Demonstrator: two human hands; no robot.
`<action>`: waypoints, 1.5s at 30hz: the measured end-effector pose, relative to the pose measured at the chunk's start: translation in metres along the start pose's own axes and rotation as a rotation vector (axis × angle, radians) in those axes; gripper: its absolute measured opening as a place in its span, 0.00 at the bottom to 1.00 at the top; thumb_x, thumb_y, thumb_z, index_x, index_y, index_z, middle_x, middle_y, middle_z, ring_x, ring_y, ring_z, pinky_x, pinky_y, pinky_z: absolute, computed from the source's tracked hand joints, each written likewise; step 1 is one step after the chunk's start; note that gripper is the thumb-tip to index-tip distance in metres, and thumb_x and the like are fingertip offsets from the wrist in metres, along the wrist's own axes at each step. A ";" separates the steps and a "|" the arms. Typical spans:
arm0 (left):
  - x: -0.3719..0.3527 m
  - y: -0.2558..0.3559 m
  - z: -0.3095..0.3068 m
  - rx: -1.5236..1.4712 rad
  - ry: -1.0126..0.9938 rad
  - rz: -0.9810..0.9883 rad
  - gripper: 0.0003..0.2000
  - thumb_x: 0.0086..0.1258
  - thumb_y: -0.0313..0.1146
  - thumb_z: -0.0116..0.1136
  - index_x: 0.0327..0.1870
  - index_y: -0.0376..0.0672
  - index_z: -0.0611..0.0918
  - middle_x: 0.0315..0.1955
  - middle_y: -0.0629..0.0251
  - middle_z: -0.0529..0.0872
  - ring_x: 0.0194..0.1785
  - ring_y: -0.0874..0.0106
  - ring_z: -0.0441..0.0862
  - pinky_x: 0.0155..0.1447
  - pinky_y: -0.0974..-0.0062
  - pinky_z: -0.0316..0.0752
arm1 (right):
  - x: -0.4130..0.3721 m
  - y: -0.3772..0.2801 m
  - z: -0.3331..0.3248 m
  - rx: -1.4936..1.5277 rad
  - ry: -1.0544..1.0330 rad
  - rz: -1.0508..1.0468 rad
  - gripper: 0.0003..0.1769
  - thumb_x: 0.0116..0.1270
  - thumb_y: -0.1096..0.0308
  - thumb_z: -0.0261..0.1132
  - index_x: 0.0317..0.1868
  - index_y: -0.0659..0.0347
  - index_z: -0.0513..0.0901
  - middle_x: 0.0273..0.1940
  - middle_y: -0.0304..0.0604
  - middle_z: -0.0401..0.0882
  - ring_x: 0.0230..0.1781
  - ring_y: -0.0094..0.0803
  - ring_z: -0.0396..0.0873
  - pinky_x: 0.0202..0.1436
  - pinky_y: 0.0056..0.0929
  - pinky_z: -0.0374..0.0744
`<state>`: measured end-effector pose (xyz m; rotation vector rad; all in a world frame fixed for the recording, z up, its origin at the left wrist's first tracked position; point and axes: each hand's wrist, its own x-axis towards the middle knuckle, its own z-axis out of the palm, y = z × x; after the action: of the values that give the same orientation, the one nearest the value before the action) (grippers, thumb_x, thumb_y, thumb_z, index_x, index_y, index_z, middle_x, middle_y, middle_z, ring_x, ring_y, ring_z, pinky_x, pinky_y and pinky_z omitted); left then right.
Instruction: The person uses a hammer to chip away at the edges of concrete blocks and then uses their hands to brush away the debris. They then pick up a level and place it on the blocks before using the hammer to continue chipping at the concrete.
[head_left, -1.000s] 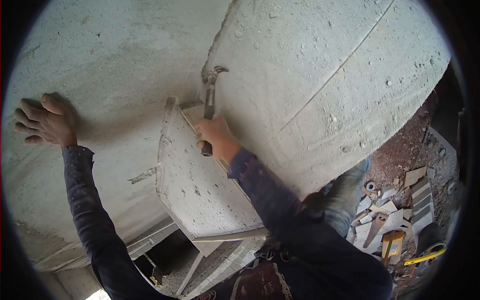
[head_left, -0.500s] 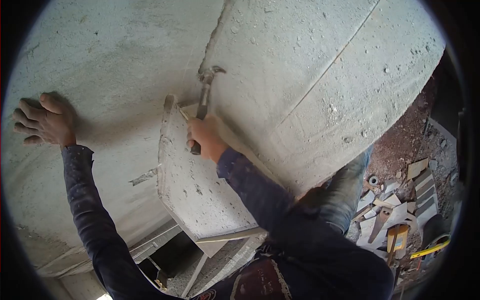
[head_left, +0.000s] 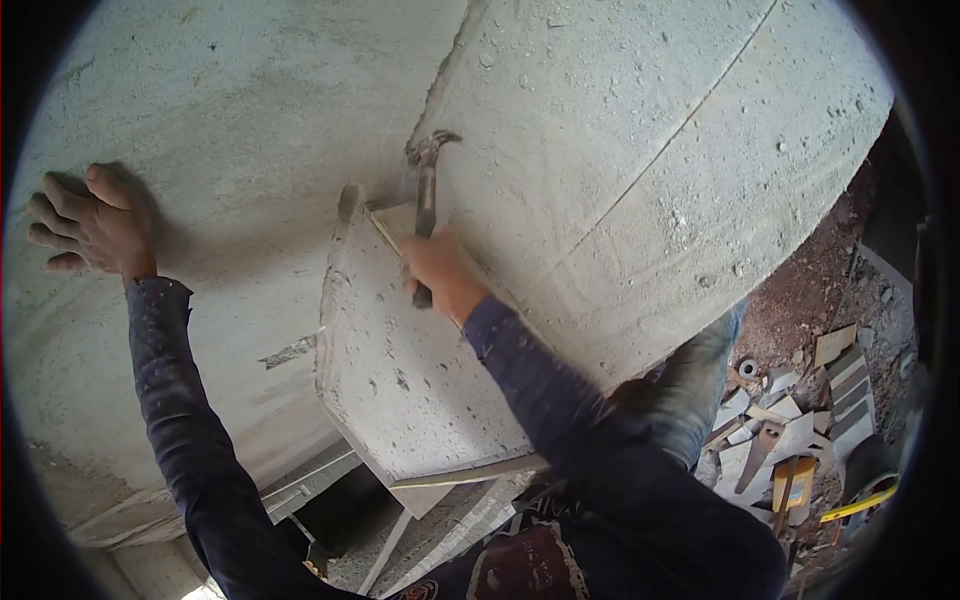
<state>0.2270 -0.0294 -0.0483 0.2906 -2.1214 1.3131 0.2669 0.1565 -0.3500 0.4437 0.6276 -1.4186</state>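
In my right hand point(head_left: 440, 268) is a claw hammer point(head_left: 427, 195), gripped low on its dark handle. The hammer's head lies close to the grey concrete surface point(head_left: 600, 120), near the lower end of a rough seam. Just under that hand, a thin wooden strip point(head_left: 386, 228) runs along the edge of a pitted concrete block point(head_left: 410, 380). Fingers spread, my left hand point(head_left: 95, 222) rests flat against the concrete wall point(head_left: 230, 130) at the far left and holds nothing.
On the rubble floor at the lower right lie a handsaw point(head_left: 765, 445), wood offcuts point(head_left: 835, 343), a roll of tape point(head_left: 748, 368), a yellow container point(head_left: 795, 482) and a yellow level-like bar point(head_left: 858, 504). A dark opening point(head_left: 350, 515) gapes below the block.
My right hand and the hammer have shifted slightly to the right, uncovering more of the wooden strip. My left hand stays flat on the wall.
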 end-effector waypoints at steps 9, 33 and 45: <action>0.001 -0.001 0.001 0.029 -0.012 -0.016 0.38 0.77 0.65 0.34 0.80 0.52 0.54 0.80 0.53 0.49 0.83 0.48 0.35 0.78 0.30 0.28 | -0.073 -0.167 -0.072 0.522 0.059 -1.248 0.09 0.70 0.73 0.62 0.39 0.59 0.68 0.22 0.32 0.67 0.14 0.20 0.66 0.14 0.24 0.67; 0.002 0.000 0.001 0.032 0.000 0.019 0.37 0.77 0.64 0.36 0.81 0.54 0.55 0.81 0.55 0.50 0.83 0.46 0.38 0.78 0.31 0.27 | -0.015 -0.053 -0.049 0.006 -0.095 -0.215 0.11 0.67 0.72 0.62 0.44 0.62 0.68 0.25 0.35 0.69 0.16 0.20 0.68 0.15 0.24 0.69; 0.002 0.004 0.000 0.038 -0.004 0.005 0.37 0.77 0.65 0.34 0.80 0.51 0.56 0.80 0.53 0.52 0.83 0.46 0.37 0.78 0.32 0.29 | 0.018 -0.023 -0.017 0.164 -0.123 -0.067 0.13 0.68 0.73 0.63 0.45 0.58 0.66 0.26 0.32 0.69 0.16 0.20 0.67 0.15 0.29 0.70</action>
<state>0.2237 -0.0268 -0.0500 0.3041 -2.1033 1.3583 0.2421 0.1504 -0.3726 0.4640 0.4322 -1.5550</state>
